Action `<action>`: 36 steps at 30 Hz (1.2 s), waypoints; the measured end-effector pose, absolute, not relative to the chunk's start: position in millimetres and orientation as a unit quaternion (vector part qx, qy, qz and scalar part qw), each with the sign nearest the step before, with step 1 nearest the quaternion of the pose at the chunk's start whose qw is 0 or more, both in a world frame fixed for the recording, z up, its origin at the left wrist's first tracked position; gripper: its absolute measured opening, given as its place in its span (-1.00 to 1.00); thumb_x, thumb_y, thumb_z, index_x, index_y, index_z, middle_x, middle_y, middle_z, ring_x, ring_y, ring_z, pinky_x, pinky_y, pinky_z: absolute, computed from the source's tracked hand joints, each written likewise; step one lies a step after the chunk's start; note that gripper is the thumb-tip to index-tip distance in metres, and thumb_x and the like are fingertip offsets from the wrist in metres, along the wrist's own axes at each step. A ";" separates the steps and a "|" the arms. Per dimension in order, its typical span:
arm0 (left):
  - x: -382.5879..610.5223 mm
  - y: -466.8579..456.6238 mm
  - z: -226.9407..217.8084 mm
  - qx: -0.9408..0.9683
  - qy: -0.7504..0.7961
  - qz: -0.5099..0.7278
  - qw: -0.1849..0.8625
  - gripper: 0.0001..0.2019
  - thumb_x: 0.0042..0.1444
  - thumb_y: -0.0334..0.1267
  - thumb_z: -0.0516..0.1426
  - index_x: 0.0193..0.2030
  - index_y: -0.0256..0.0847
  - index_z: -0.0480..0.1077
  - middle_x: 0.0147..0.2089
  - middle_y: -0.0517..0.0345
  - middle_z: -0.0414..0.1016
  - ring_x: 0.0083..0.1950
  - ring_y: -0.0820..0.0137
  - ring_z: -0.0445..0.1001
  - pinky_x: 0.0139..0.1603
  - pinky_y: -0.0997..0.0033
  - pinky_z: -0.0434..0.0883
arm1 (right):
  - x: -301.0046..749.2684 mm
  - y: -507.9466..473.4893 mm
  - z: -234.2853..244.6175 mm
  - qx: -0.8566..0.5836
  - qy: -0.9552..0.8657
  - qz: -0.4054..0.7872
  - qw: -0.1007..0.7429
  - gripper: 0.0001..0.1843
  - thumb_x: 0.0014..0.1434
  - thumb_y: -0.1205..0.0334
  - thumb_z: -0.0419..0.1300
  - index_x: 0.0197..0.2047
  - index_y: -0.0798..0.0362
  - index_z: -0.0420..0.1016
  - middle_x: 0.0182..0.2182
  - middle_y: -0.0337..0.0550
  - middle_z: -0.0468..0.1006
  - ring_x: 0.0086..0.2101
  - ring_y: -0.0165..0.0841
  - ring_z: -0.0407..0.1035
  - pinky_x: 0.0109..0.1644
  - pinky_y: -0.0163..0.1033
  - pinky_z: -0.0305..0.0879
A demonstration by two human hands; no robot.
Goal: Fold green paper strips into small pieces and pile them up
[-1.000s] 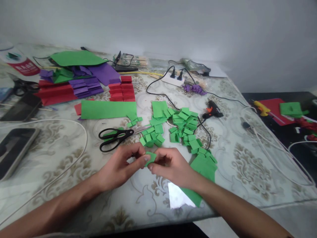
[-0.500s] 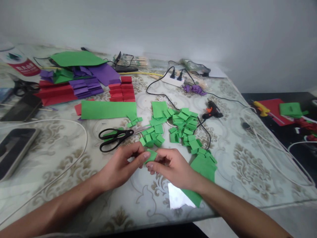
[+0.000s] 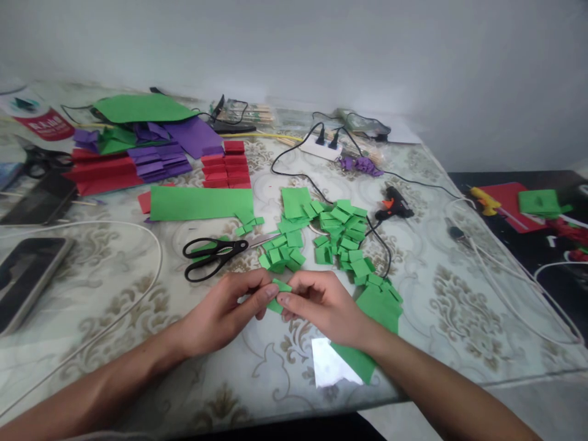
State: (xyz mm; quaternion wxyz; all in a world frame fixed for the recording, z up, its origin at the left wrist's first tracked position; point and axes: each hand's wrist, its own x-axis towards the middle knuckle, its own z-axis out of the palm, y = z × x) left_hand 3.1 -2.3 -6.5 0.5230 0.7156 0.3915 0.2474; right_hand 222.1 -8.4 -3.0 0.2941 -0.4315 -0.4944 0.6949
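Between my two hands is a small green paper piece (image 3: 282, 285), with a fold across it. My left hand (image 3: 239, 306) pinches its left side between thumb and fingers. From the right, my right hand (image 3: 321, 306) grips the other side, its thumb tip pressed near my left thumb. Just beyond my fingers lies a heap of small folded green pieces (image 3: 280, 252), and a larger heap (image 3: 344, 229) spreads to its right. Black-handled scissors (image 3: 215, 252) lie left of the heaps, blades toward them. Under my right forearm is a larger green sheet (image 3: 379, 312).
A green strip (image 3: 202, 203) and pleated red paper (image 3: 226, 168) lie farther left. A black glue gun (image 3: 394, 205) stands right of the heaps, near a power strip (image 3: 321, 147) with trailing cords. A phone (image 3: 32, 282) sits at the left; a white cable (image 3: 158, 257) curves beside it.
The green piece has gone from a flat face toward me to a folded shape. My right thumb has moved up onto it, close to my left thumb.
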 end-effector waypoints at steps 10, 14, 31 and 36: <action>2.3 -2.3 -7.5 0.717 0.384 0.248 0.526 -0.60 0.50 -0.11 0.02 -0.40 -0.20 0.32 -0.44 0.27 0.34 -0.39 0.47 0.32 -0.33 0.46 0.28 | 223.2 -5.1 -0.4 -0.417 -0.503 0.676 0.342 -0.75 0.16 0.11 0.49 -0.36 0.09 0.60 -0.49 -0.24 0.58 -0.45 -0.43 0.44 -0.34 -0.33 0.31; 2.7 -3.2 -8.5 0.689 0.399 0.266 0.543 -0.62 0.49 -0.08 0.05 -0.36 -0.20 0.37 -0.42 0.25 0.38 -0.36 0.44 0.35 -0.31 0.44 0.30 | 223.6 -5.8 1.9 -0.418 -0.523 0.639 0.378 -0.75 0.21 0.10 0.45 -0.36 0.08 0.59 -0.50 -0.26 0.55 -0.47 -0.45 0.39 -0.37 -0.34 0.26; 1.9 -3.5 -14.4 0.682 0.405 0.271 0.545 -0.74 0.40 -0.09 0.19 -0.26 -0.22 0.48 -0.34 0.24 0.42 -0.30 0.43 0.35 -0.27 0.46 0.33 | 218.4 -6.7 -1.0 -0.434 -0.508 0.628 0.398 -0.72 0.21 0.06 0.44 -0.38 0.06 0.56 -0.51 -0.29 0.53 -0.48 -0.47 0.35 -0.39 -0.34 0.24; 1.3 -4.3 -13.2 0.680 0.404 0.269 0.549 -0.71 0.41 -0.08 0.17 -0.27 -0.23 0.47 -0.36 0.23 0.40 -0.31 0.42 0.33 -0.27 0.44 0.33 | 218.0 -7.3 -3.6 -0.447 -0.502 0.629 0.391 -0.72 0.16 0.06 0.47 -0.33 0.05 0.55 -0.50 -0.31 0.50 -0.47 -0.45 0.34 -0.37 -0.31 0.25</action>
